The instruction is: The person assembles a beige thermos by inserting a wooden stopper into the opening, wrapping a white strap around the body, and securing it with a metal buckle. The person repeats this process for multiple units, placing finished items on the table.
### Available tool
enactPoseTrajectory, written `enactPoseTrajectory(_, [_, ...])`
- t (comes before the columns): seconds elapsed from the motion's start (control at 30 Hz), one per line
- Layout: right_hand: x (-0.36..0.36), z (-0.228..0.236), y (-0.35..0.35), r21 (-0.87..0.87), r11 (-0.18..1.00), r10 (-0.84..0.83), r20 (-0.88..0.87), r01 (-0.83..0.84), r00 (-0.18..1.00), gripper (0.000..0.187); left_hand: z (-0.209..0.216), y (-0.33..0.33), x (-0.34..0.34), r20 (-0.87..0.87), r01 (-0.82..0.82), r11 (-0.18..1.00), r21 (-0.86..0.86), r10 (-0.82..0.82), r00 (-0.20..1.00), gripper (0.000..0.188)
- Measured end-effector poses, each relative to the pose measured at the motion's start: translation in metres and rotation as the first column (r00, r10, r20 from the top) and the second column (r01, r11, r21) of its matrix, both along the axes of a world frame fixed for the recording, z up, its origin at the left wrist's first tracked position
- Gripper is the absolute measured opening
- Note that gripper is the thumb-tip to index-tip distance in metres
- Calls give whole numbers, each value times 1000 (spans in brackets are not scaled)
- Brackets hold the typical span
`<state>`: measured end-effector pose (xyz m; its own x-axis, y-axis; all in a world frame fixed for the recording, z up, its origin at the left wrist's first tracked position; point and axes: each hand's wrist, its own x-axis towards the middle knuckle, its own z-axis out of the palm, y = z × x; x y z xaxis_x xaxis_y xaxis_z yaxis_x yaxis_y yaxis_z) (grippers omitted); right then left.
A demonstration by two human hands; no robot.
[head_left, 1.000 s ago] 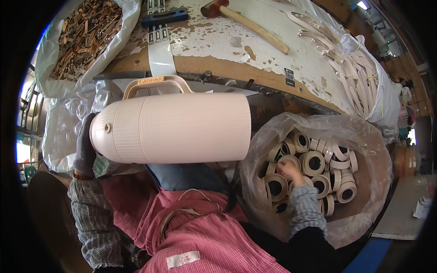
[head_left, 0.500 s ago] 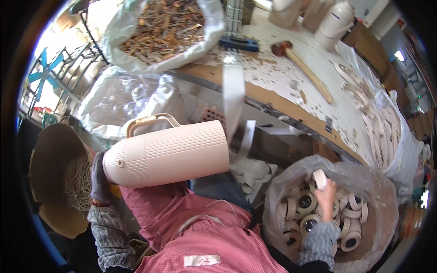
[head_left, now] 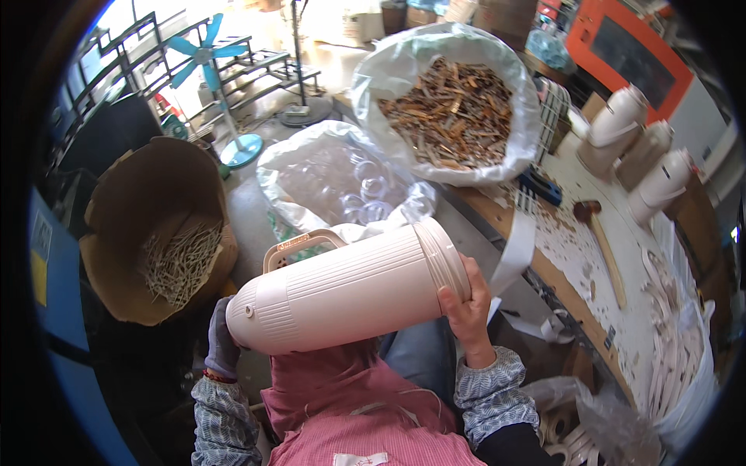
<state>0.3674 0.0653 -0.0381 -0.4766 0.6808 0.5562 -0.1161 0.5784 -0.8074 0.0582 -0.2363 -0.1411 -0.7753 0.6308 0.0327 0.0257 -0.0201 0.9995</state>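
Note:
A pale pink thermos flask casing [head_left: 350, 291] with ribbed sides and a loop handle [head_left: 299, 241] lies sideways across my lap. My gloved left hand [head_left: 222, 342] is closed around its narrow left end. At the wide right end, a round base cap [head_left: 443, 260] of the same colour sits against the casing. My bare right hand [head_left: 468, 307] grips that cap, thumb on the near side and fingers over the outer face. Part of the palm is hidden behind the cap. More round caps [head_left: 571, 443] lie in a plastic-lined container [head_left: 602, 412] at the lower right.
A worktable [head_left: 556, 241] on the right bears a wooden mallet [head_left: 604, 252], upright flasks [head_left: 660, 182] and pale curved handles [head_left: 664, 342]. Ahead are a sack of brown strips [head_left: 369, 116] and a bag of clear rings [head_left: 272, 182]. A cardboard box [head_left: 116, 264] of thin sticks stands left.
My right hand has come from the container of caps to the casing's right end, bringing a cap against it. My left hand still holds the other end. The view has turned left.

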Motion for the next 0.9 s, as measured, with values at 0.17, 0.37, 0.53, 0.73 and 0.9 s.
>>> enactPoseTrajectory(0.17, [-22, 10, -5, 215, 976, -37, -17, 40, 999, 40, 17, -10, 18, -401, -37, 984, -176, -37, 915, 22])
enactPoseTrajectory(0.37, [-6, 24, -16, 412, 911, 47, -43, -25, 998, 35, 22, -3, 16, 326, 131, 983, -125, -84, 942, 25])
enactPoseTrajectory(0.53, [21, 23, -20, 421, 907, 18, -18, -9, 1000, 34, 30, 33, 12, 517, 297, 954, -41, -234, 824, 27])
enactPoseTrajectory(0.73, [23, 50, -62, 571, 810, 141, 30, -133, 989, 40, 35, 58, 9, 606, 346, 938, -16, -266, 749, 30])
enactPoseTrajectory(0.9, [35, 60, -76, 665, 740, 168, -38, -101, 985, 36, 41, 59, 13, 648, 339, 941, 10, -264, 715, 33])
